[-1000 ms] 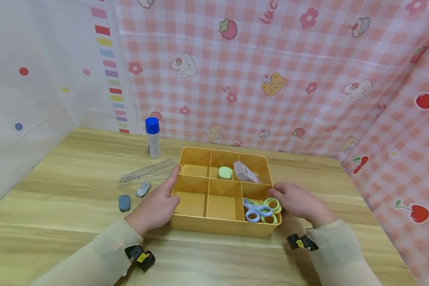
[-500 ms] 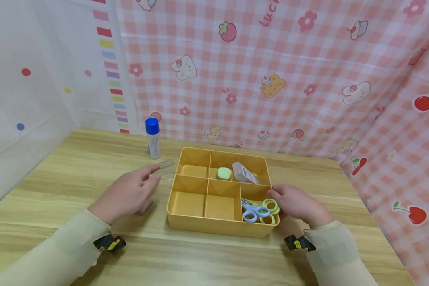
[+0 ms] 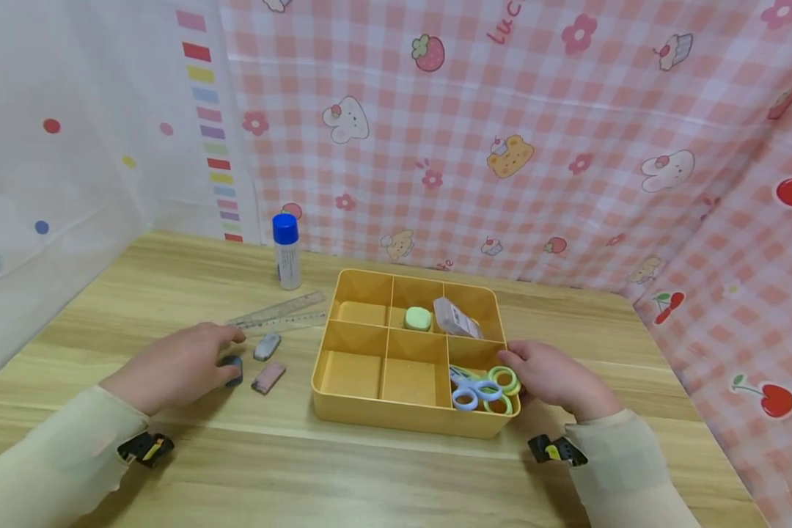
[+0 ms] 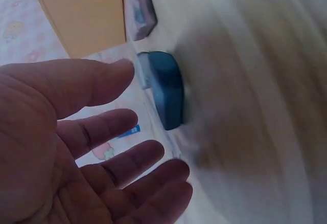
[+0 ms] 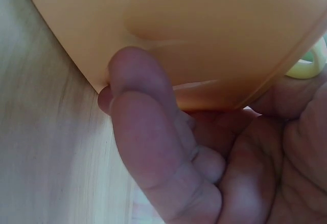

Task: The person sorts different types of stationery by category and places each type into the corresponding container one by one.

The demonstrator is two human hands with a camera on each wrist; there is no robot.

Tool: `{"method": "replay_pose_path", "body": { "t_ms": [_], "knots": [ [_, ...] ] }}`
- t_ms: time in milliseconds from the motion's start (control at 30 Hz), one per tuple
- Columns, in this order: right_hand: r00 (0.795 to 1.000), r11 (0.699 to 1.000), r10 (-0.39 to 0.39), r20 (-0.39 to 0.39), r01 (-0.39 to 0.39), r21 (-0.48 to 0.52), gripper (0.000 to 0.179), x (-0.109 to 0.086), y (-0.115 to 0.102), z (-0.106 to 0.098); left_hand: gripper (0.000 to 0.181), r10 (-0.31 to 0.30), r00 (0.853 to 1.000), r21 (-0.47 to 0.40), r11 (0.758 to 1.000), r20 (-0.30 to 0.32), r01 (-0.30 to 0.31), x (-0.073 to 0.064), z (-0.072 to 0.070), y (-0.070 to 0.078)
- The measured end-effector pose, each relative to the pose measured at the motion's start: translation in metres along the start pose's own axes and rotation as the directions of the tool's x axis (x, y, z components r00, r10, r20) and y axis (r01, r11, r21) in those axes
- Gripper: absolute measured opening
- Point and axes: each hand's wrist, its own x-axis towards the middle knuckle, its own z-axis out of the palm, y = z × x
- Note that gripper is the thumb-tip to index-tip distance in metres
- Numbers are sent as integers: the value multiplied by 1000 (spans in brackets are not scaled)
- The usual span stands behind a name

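Observation:
My left hand [image 3: 174, 367] hovers over a dark blue-grey eraser [image 4: 168, 93] at the left of the table, thumb and fingers apart. The left wrist view shows a gap between the fingertips and that eraser. Beside it lie a grey eraser [image 3: 267, 346] and a pinkish eraser [image 3: 268, 378]. With my right hand [image 3: 561, 374] I hold the right wall of a yellow divided storage box [image 3: 409, 419], thumb at the rim and fingers against the outside. Blue-handled scissors [image 3: 475, 389] and green-handled scissors [image 3: 504, 378] lie in its front right compartment.
In the box's back compartments sit a pale green rounded item [image 3: 418, 318] and a translucent labelled case [image 3: 457, 320]. Clear rulers [image 3: 280, 312] lie left of the box. A blue-capped glue stick [image 3: 287, 253] stands behind them. Checked cloth [image 3: 396, 147] hangs behind the table.
My left hand has left the box's left side and moved left to the erasers. The pinkish eraser now shows on the table. My right hand stays on the box.

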Motion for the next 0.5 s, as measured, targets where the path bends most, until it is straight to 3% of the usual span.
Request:
{"method": "replay_pose_path", "body": {
  "t_ms": [200,500],
  "knots": [
    [1000,1000,-10,-10,10,-6,41,0,-1,2,49,3,999,-11,1000,36,-2,-2,1,-3],
    [1000,1000,-4,-17,4,-6,41,0,-1,1,45,17,999,-36,999,31,-16,0,2,0]
  ]
}}
